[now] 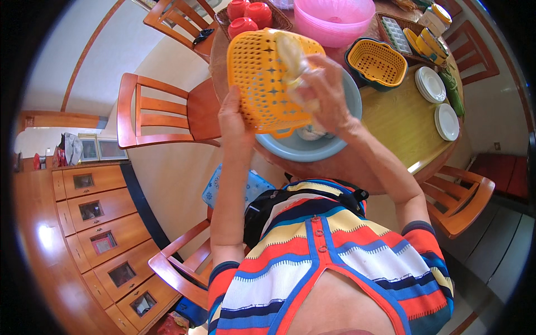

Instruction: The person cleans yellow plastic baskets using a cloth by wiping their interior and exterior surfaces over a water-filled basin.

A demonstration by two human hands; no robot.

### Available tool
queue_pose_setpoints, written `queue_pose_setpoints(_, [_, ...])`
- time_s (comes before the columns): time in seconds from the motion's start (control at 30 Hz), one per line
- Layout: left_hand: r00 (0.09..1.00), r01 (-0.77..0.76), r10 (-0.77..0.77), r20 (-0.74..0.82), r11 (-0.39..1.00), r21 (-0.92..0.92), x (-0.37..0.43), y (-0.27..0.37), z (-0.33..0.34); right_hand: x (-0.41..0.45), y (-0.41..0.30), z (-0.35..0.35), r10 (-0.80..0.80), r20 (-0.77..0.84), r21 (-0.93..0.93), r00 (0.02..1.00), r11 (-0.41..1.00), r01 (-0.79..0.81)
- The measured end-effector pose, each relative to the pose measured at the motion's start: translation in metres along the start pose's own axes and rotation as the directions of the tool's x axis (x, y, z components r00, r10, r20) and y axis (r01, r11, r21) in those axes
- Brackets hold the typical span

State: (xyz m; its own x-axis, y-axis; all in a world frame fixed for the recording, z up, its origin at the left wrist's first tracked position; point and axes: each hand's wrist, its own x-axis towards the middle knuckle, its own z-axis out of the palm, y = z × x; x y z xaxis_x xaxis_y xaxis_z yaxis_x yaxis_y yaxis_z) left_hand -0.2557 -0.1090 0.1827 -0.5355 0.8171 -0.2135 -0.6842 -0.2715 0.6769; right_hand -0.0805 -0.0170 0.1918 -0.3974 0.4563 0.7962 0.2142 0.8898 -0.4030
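Note:
My left hand (234,113) grips the left side of a yellow perforated plastic basket (255,75), which is tilted above a blue-grey plastic basin (310,153). In my right hand (328,92) is a pale, crumpled cloth (291,52), blurred, against the basket's face. Inside the basin, partly hidden by the basket, lies another whitish crumpled thing (312,132); its kind is hard to tell. Right of the basin stands a second yellow basket (377,63) nested in a dark one.
Pink plastic bowls (335,21) and red bowls (257,14) in a wicker tray stand at the back. On the right are a greenish tray (404,121), stacks of white plates (431,86), green vegetables (454,92) and an ice cube tray (395,35). Wooden chairs (163,111) surround the round table.

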Motion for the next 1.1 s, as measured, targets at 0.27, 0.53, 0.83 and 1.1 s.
queue_pose_setpoints(0.27, [0.969,-0.245,0.194,0.152,0.826,0.508,-0.027,-0.020,0.023,0.013,-0.051,0.004,-0.106,0.169,0.010,0.980,0.994,0.106])
queue_pose_setpoints(0.53, [0.959,-0.284,0.228,0.169,0.758,0.587,-0.053,-0.012,0.049,0.056,-0.004,-0.007,-0.090,-0.086,-0.259,0.992,0.964,0.065])
queue_pose_setpoints(0.83, [0.954,-0.298,0.256,0.158,0.731,0.613,-0.049,-0.004,0.043,0.040,-0.045,-0.008,-0.121,-0.018,-0.148,0.992,0.982,0.117])
queue_pose_setpoints(1.1, [0.984,-0.173,0.149,0.092,0.913,0.369,-0.043,0.014,0.040,0.056,0.036,-0.020,0.350,-0.056,0.195,0.935,0.922,-0.333])
